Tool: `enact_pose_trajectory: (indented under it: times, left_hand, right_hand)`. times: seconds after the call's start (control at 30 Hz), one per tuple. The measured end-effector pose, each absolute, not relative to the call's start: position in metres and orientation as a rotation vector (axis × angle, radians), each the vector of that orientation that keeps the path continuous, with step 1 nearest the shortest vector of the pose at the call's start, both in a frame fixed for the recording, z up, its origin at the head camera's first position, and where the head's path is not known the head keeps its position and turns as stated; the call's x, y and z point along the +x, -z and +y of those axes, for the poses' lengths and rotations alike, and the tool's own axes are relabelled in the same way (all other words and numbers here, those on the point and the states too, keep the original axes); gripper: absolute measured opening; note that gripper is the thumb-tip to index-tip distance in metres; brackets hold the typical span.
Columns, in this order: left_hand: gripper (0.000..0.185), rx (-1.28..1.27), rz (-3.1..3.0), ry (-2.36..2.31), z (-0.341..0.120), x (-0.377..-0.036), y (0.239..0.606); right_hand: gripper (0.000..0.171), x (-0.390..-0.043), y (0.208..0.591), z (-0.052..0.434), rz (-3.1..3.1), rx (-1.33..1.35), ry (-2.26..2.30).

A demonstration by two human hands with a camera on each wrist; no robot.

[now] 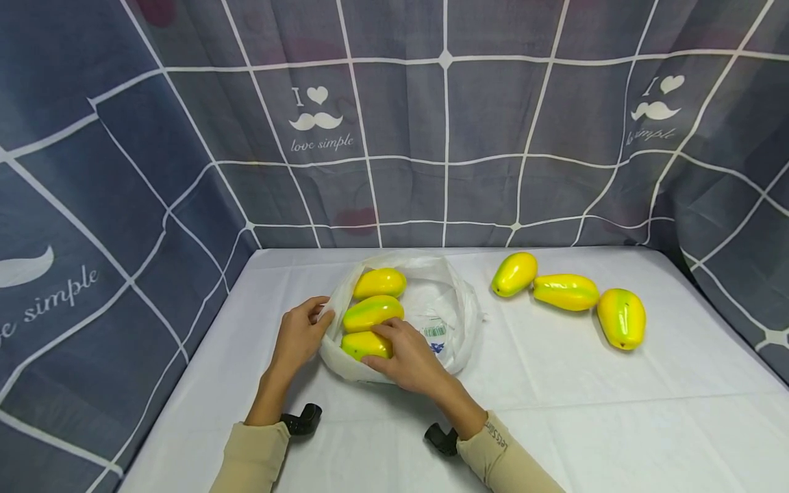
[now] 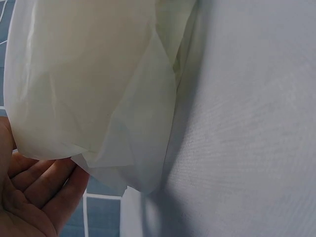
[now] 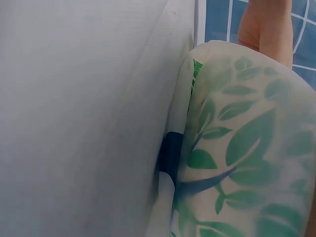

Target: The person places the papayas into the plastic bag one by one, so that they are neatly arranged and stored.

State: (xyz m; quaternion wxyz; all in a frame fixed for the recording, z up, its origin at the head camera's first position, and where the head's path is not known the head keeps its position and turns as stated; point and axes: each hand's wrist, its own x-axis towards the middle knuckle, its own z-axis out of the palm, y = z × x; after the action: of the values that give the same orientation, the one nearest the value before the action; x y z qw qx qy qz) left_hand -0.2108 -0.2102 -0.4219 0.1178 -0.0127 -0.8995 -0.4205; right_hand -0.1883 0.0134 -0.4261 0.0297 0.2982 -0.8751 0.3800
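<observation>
head: mangoes (image 1: 372, 312) in bag (image 1: 457, 322) | right wrist: leaf print (bag's)

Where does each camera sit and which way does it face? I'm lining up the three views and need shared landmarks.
Head: worn high, looking forward and down at the white table, the plastic bag holding three mangoes, both hands and sleeves.
Left wrist: beside the left hand, facing the bag's translucent wall; only fingers show.
Right wrist: low by the table, facing the bag's leaf print; a finger shows above.
Shared: all three views show the bag and the table.
</observation>
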Motion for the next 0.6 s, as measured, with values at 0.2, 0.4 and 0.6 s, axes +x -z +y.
enact_pose_trajectory:
  times: [0.2, 0.4, 0.6]
  left_hand:
    - [0.035, -0.036, -2.641, 1.22, -0.2107, -0.2113, 0.4215]
    - [0.035, -0.033, -2.641, 1.221, -0.2107, -0.2107, 0.4208]
    - [0.036, -0.037, -2.642, 1.222, -0.2108, -0.2101, 0.4213]
  right_hand:
    - [0.049, -0.1883, 0.4264, 0.0147, -2.689, 0.927, -1.176]
    - [0.048, -0.189, 0.4271, 0.015, -2.667, 0.911, -1.224]
    - [0.049, -0.1889, 0.4277, 0.0153, -2.67, 0.893, -1.237]
